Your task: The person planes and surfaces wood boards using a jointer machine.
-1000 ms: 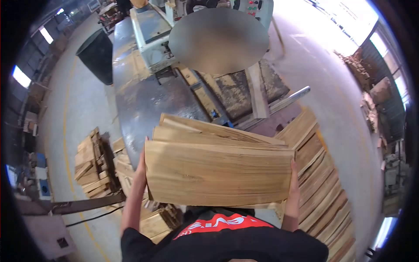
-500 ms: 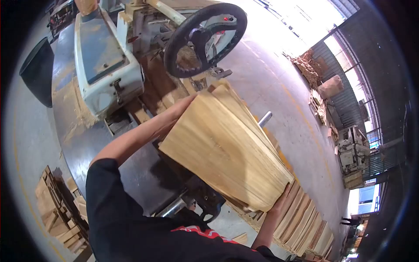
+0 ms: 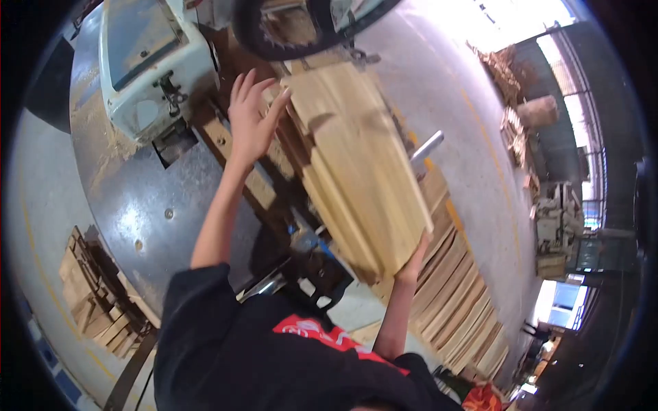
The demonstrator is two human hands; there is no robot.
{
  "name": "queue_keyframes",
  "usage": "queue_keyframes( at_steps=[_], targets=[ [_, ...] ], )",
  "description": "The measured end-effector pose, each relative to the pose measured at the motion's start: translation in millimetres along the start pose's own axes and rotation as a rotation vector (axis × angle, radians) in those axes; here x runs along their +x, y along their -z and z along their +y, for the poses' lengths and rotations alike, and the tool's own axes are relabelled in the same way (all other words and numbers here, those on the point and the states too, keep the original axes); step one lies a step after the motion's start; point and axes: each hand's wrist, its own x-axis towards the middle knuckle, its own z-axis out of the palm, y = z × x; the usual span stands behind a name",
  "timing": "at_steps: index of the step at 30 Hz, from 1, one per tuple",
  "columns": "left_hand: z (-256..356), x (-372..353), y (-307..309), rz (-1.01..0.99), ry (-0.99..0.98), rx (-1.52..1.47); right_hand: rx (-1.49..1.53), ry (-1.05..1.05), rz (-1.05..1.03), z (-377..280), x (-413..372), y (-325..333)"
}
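In the head view, a stack of pale wooden boards (image 3: 367, 168) lies at a slant beside the machine's metal table (image 3: 171, 212). My right hand (image 3: 413, 259) grips the near end of the boards at their lower right corner; some of its fingers are hidden by the wood. My left hand (image 3: 253, 120) is raised near the far left corner of the boards, fingers spread and thumb apart, holding nothing. The boards in the stack are slightly fanned, with their left edges stepped.
A black handwheel (image 3: 315, 31) stands beyond the boards, and a pale machine housing (image 3: 147, 75) is at the upper left. A metal bar (image 3: 428, 146) sticks out to the right. Rows of stacked wood (image 3: 452, 294) lie at lower right, scrap pieces (image 3: 103, 301) at lower left.
My left hand has come off the far end of the boards and opened to their left. My right hand keeps hold of the near end. The view has shifted, with the handwheel now higher.
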Motion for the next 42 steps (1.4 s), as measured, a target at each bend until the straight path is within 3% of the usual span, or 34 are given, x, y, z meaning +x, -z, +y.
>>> queue_keyframes(
  at_steps=[2, 3, 6, 9, 12, 15, 18, 21, 24, 25, 26, 28, 30, 32, 33, 36, 38, 39, 41, 42],
  targets=[
    [14.9, -61.7, 16.9, 0.096, 0.148, -0.115, 0.057, -0.120, 0.059, 3.2, -1.5, -1.4],
    [14.5, -93.3, 18.6, 0.100, 0.231, -0.200, 0.056, -0.052, 0.003, 7.0, -6.5, -0.1],
    [41.7, -161.3, 27.5, -0.025, 0.320, -0.176, 0.060, -0.060, -0.004, 12.4, -6.8, 15.3],
    [76.2, -186.8, 27.8, -0.120, 0.195, -0.144, -0.328, 0.320, 0.075, 12.3, 15.0, 30.1],
    [107.9, -195.0, 15.4, -0.131, 0.128, -0.166, -0.767, 0.837, 0.435, -13.8, 10.1, 5.8],
    [124.1, -214.5, -11.1, -0.155, 0.089, -0.141, -1.026, 0.976, 0.027, -35.9, 29.6, -5.3],
    [139.8, -236.1, -41.6, -0.235, 0.199, -0.104, -1.085, 1.060, 0.070, -24.7, 32.6, -22.4],
    [138.7, -256.0, -80.3, -0.100, 0.215, -0.161, -0.985, 1.075, 0.055, -12.8, 37.4, -18.0],
    [141.9, -254.8, -83.1, -0.028, 0.341, -0.424, -1.066, 1.117, 0.092, -5.2, -1.7, -26.8],
    [144.8, -247.0, -74.4, -0.027, 0.359, -0.459, -0.922, 1.234, 0.061, 1.6, -3.0, -26.8],
    [155.1, -252.7, -66.7, -0.010, 0.573, -1.206, -0.866, 1.256, 0.026, 7.1, -4.1, -25.2],
    [122.4, -263.5, -73.8, 0.113, 0.603, -1.363, -0.750, 1.292, -0.049, 15.6, -12.4, -27.0],
    [96.5, -274.2, -60.9, 0.079, 0.626, -1.312, -0.736, 1.296, -0.091, 17.3, -31.4, -29.0],
    [89.0, -288.8, -25.5, 0.000, 0.881, -1.249, -0.739, 1.242, -0.130, 23.4, -50.5, -30.9],
    [100.3, -295.9, -5.6, 0.032, 0.884, -1.293, -0.743, 1.243, -0.155, 27.0, -58.9, -31.6],
    [118.4, -310.5, 66.4, 0.045, 0.825, -1.132, -0.813, 1.178, -0.322, 27.4, -104.3, -32.5],
    [83.2, -330.2, 108.4, 0.128, 0.709, -0.944, -0.923, 1.139, -0.559, 44.4, -126.2, -26.2],
    [96.5, -330.8, 135.7, 0.132, 0.712, -0.926, -0.962, 1.165, -0.676, 45.9, -140.2, -21.3],
    [155.9, -331.6, 173.6, 0.195, 0.727, -0.796, -1.027, 1.125, -1.000, 45.7, -173.5, -16.0],
    [178.1, -329.5, 183.0, 0.253, 0.732, -0.681, -0.968, 0.952, -1.272, 38.6, -188.6, -16.1]
  ],
)
